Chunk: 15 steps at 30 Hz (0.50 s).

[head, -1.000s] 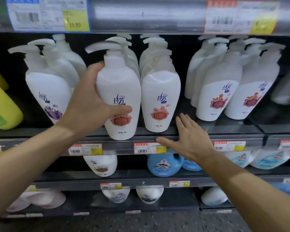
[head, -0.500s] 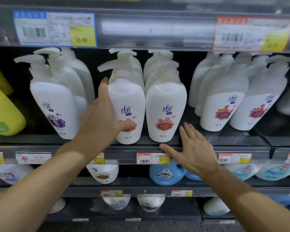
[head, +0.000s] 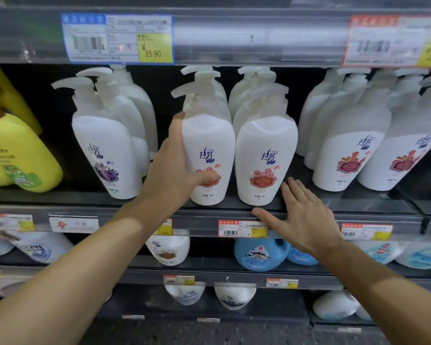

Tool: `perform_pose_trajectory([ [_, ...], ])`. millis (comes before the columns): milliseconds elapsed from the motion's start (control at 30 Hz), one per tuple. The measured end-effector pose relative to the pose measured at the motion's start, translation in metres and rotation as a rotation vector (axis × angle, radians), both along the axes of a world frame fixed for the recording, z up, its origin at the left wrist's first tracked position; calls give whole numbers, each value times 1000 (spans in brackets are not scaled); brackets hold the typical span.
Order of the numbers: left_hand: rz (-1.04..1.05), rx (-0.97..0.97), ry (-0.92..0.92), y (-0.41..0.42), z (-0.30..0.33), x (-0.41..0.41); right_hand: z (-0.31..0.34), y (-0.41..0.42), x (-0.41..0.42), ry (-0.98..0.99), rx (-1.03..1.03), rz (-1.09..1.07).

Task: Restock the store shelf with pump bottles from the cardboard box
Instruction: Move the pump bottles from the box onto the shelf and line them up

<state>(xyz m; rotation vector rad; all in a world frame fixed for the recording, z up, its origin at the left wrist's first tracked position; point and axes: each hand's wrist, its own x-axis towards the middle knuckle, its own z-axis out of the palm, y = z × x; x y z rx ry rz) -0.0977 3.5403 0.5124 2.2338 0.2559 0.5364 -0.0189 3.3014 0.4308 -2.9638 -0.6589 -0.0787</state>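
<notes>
A white pump bottle [head: 209,143] with an orange flower label stands at the front of the middle shelf [head: 199,218]. My left hand [head: 171,175] holds it, thumb across the label and fingers up its left side. A matching bottle [head: 266,155] stands right beside it, with more queued behind both. My right hand [head: 301,215] rests flat on the shelf's front edge, fingers spread, just right of that second bottle. No cardboard box is in view.
White bottles with purple labels [head: 105,155] stand to the left, and yellow bottles [head: 18,155] beyond them. More white pump bottles [head: 346,150] fill the right. Price tags [head: 120,38] line the rail above. Lower shelves hold blue and white bottles [head: 259,255].
My left hand has carried the bottle from the shelf's front edge back onto the shelf, level with its neighbour. My right hand has stayed on the shelf edge. The view has moved closer.
</notes>
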Motion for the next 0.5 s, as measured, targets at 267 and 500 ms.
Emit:
perform_pose_trajectory([
  [267, -11, 9, -27, 3, -9, 4, 3, 1, -3, -1, 0, -9],
  [500, 16, 301, -34, 0, -27, -27, 1, -1, -3, -22, -17, -3],
])
